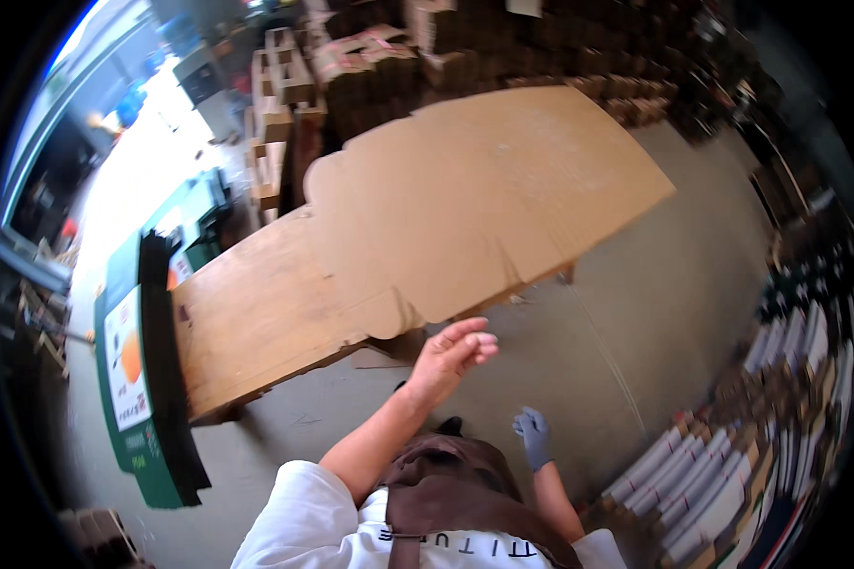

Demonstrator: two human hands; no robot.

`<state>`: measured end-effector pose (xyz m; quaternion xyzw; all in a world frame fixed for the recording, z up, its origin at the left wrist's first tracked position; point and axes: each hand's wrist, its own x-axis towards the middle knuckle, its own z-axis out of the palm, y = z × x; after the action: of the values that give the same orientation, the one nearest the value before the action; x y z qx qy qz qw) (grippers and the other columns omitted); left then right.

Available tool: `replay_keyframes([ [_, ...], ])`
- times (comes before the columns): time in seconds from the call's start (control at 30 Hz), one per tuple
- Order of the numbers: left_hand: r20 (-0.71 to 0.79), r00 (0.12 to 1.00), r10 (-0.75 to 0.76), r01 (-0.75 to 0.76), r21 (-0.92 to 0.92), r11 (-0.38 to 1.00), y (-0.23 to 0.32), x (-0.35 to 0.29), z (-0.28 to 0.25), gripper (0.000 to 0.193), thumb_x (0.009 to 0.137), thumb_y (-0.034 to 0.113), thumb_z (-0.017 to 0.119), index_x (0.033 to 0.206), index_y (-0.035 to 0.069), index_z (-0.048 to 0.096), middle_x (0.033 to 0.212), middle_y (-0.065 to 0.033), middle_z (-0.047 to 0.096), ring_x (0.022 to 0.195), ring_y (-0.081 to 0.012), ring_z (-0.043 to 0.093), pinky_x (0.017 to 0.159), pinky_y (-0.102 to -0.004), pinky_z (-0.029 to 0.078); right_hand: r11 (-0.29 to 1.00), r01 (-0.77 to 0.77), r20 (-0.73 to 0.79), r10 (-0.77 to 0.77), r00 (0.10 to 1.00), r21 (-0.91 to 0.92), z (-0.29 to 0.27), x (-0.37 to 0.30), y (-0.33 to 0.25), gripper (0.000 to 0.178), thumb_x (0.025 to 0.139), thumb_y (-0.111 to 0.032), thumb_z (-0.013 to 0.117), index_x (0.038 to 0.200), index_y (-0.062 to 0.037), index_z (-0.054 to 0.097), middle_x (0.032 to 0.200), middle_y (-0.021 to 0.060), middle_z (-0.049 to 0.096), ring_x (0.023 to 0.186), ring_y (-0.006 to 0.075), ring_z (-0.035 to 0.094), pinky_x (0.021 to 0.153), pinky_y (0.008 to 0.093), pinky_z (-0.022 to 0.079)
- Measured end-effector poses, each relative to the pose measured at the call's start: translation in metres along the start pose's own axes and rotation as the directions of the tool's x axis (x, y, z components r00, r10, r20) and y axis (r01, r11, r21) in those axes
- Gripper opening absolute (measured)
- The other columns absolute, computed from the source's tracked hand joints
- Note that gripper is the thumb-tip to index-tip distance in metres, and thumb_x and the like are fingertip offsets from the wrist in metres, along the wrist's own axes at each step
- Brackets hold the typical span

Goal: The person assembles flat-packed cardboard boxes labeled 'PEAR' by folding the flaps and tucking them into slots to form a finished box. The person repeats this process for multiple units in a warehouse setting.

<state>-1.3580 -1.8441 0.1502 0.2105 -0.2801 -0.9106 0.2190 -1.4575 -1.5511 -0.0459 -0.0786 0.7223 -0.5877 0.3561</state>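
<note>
**Cardboard sheet lies flat across wooden table**

The brown cardboard sheet (pixel 427 209) covers the right part of the wooden table (pixel 256 308). Near its front edge is the bare left hand (pixel 451 356), fingers bent toward the thumb; whether they touch, I cannot tell. The right hand (pixel 535 439), in a grey glove, hangs lower, thumb and fingers apart. Green printed cartons (pixel 128 379) stand at the table's left end; bundled cardboard (pixel 678 474) fills the lower right.

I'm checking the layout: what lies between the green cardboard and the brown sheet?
A stretch of wooden tabletop lies between the green cardboard and the brown sheet, as the head view shows.
</note>
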Motion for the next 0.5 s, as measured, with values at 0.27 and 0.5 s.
replay_keyframes([
  [0.27,-0.166,0.982,0.087,-0.100,-0.074,0.992,0.036,-0.057,-0.067,0.026,0.100,0.030,0.056,0.089,0.008,0.060,0.070,-0.0013,0.062,0.060,-0.0111,0.061,0.054,-0.0247,0.048,0.995,0.031,0.211,-0.010,0.977,-0.097,0.064,0.022,-0.041,0.034,0.096,-0.014,0.057,0.124,0.0046,0.056,0.098,0.0104,0.067,0.083,0.0145,0.065,0.075,0.0281,0.054],
  [0.5,-0.347,0.914,0.211,-0.254,-0.083,0.964,0.116,-0.120,-0.128,0.020,0.100,0.020,0.056,0.112,0.005,0.061,0.082,-0.0032,0.067,0.072,-0.0109,0.065,0.059,-0.0227,0.050,0.943,0.210,0.476,-0.065,0.877,-0.257,0.191,0.020,-0.066,0.034,0.096,-0.014,0.057,0.124,0.0059,0.055,0.097,0.0107,0.067,0.082,0.0150,0.065,0.076,0.0271,0.054],
])
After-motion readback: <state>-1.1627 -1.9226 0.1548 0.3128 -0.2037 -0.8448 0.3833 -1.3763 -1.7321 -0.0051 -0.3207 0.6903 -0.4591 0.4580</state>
